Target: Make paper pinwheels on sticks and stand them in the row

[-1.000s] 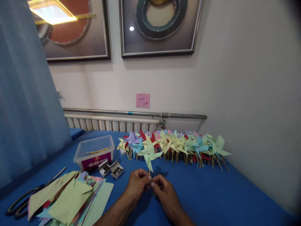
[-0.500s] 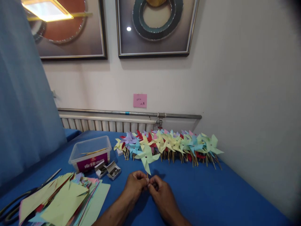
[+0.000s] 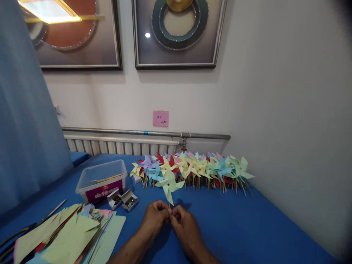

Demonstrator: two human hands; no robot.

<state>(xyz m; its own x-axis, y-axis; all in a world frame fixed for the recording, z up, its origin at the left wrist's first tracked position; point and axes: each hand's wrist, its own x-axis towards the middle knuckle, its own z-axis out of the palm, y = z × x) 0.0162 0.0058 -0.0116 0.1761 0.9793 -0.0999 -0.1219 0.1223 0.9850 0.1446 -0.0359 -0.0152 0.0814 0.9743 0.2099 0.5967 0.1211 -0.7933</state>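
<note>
A pale green paper pinwheel (image 3: pixel 169 185) stands upright on a thin wooden stick in front of me, a pin at its centre. My left hand (image 3: pixel 157 215) pinches the stick below the blades. Right beside it, my right hand (image 3: pixel 183 222) is closed too, thumb and forefinger on the lower part of the same stick. The fingers hide most of the stick. Behind the held pinwheel, a dense row of finished pinwheels (image 3: pixel 192 167) in yellow, blue, red, purple and green lies along the back of the blue table.
On the left are a clear plastic tub (image 3: pixel 82 179) with sticks, two small open boxes of pins (image 3: pixel 129 201), a pile of coloured paper (image 3: pixel 71 234) and black-handled scissors (image 3: pixel 41 221). A radiator (image 3: pixel 118 146) and pipe run behind the blue-covered table (image 3: pixel 247 227).
The whole view has shifted slightly, so things sit a little further left. Both hands keep the same grip on the pinwheel stick.
</note>
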